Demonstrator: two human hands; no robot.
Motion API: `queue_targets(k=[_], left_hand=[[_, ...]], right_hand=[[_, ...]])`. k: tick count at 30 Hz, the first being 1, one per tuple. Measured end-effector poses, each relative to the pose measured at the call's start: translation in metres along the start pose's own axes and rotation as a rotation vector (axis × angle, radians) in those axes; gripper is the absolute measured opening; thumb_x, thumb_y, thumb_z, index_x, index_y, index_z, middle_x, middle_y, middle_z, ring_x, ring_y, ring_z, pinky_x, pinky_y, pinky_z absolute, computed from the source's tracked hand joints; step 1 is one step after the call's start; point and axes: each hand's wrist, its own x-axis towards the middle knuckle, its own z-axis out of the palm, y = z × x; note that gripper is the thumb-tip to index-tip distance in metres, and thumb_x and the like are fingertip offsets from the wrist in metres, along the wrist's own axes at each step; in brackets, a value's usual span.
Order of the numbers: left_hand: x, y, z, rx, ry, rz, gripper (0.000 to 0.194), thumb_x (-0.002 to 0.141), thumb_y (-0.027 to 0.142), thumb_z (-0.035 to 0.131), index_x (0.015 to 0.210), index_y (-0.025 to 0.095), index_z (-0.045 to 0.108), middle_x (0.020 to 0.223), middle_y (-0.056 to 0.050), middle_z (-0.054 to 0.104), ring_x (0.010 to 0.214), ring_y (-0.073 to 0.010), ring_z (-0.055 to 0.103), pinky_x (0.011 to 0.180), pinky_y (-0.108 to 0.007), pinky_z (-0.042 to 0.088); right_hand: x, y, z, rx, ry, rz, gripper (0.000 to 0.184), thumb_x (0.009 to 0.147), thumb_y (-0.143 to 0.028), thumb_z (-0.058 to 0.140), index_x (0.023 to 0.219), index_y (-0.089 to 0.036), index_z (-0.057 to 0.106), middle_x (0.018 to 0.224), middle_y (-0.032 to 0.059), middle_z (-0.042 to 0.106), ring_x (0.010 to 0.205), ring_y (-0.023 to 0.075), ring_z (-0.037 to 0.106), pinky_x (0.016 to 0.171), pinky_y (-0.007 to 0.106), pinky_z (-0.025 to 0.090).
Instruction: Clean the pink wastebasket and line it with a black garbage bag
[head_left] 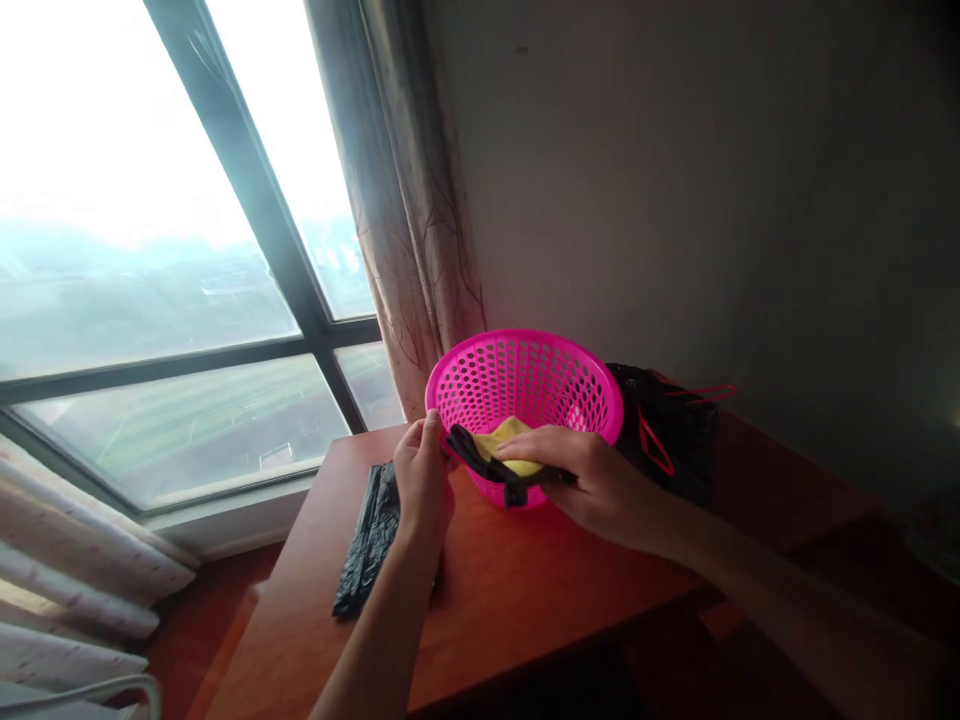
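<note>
Pinching the near-left rim of the pink perforated plastic basket (517,375) between the thumb and bent fingers of the left hand (421,475). Clamping a yellow cloth (507,434) with dark edging (480,459) over the near rim with the right hand (591,478), laying the fingers along the inner side and apparently tucking the thumb underneath. Holding both hands apart, but working close together along the same stretch of rim. Setting the basket's open mouth upward over the wooden table (495,620), near the wall (637,200); not showing the base well enough to judge any tilt.

Keeping a flat black plastic bag (371,540) on the tabletop beside the left forearm, and a second black bag (694,450) with red drawstrings (665,464) just beyond the basket's right side.

Seemingly being partway along: already having the cloth in contact with the rim, not yet releasing either grip. Showing no clear line between finished and unfinished parts, so giving no firm measure of any remaining work.
</note>
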Motion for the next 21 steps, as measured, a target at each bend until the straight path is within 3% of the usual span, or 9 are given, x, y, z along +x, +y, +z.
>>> queue_targets(k=[5,10,13,15,17,19,21], left_hand=[[0.002,0.006,-0.008,-0.036,-0.022,-0.051,0.034,0.074,0.041,0.077,0.070,0.016,0.054,0.056,0.007,0.052,0.045,-0.0048,0.043,0.044,-0.017,0.032],[0.007,0.014,-0.009,-0.042,-0.032,-0.098,0.036,0.070,0.038,0.080,0.071,0.016,0.051,0.056,0.007,0.052,0.044,-0.0039,0.045,0.043,-0.016,0.031],[0.012,0.018,-0.012,0.005,-0.032,-0.142,0.037,0.068,0.040,0.081,0.074,0.015,0.055,0.058,0.005,0.056,0.047,-0.0057,0.051,0.043,-0.016,0.033],[0.015,0.020,-0.018,0.033,-0.036,-0.181,0.037,0.068,0.042,0.080,0.078,0.014,0.057,0.061,0.002,0.060,0.051,-0.0077,0.055,0.044,-0.016,0.035],[0.015,0.021,-0.024,0.069,-0.037,-0.210,0.035,0.072,0.043,0.077,0.079,0.014,0.058,0.063,0.001,0.061,0.052,-0.0091,0.056,0.044,-0.017,0.036],[0.011,0.022,-0.029,0.120,0.004,-0.118,0.032,0.077,0.042,0.072,0.073,0.016,0.055,0.059,0.003,0.055,0.050,-0.0079,0.050,0.044,-0.017,0.034],[0.005,0.025,-0.027,0.195,0.054,0.118,0.033,0.083,0.037,0.067,0.065,0.018,0.048,0.054,0.006,0.044,0.047,-0.0066,0.041,0.045,-0.018,0.032]], right_hand=[[-0.042,0.030,0.027,-0.415,0.235,-0.208,0.051,0.089,-0.007,0.047,0.133,-0.028,0.059,0.138,0.0064,0.060,0.133,0.0259,0.049,0.110,0.053,0.042],[-0.071,0.070,0.061,-0.503,0.508,-0.147,0.047,0.088,-0.005,0.048,0.124,-0.031,0.064,0.130,0.0079,0.060,0.125,0.0269,0.053,0.105,0.050,0.047],[-0.079,0.091,0.091,-0.326,0.703,0.044,0.032,0.089,-0.012,0.052,0.113,-0.028,0.068,0.116,0.0106,0.061,0.114,0.0270,0.059,0.097,0.046,0.051],[-0.086,0.102,0.113,-0.124,0.827,0.251,0.022,0.091,-0.021,0.052,0.107,-0.023,0.067,0.107,0.0116,0.062,0.104,0.0263,0.063,0.090,0.043,0.055],[-0.095,0.110,0.134,0.073,0.902,0.509,0.023,0.092,-0.029,0.050,0.108,-0.020,0.064,0.104,0.0127,0.066,0.098,0.0273,0.066,0.085,0.042,0.056],[-0.103,0.115,0.150,0.239,0.934,0.739,0.032,0.092,-0.036,0.050,0.115,-0.018,0.062,0.109,0.0138,0.070,0.103,0.0304,0.067,0.084,0.042,0.057],[-0.107,0.118,0.156,0.398,0.957,0.891,0.041,0.091,-0.041,0.051,0.123,-0.018,0.059,0.116,0.0138,0.070,0.112,0.0325,0.065,0.086,0.043,0.058]])
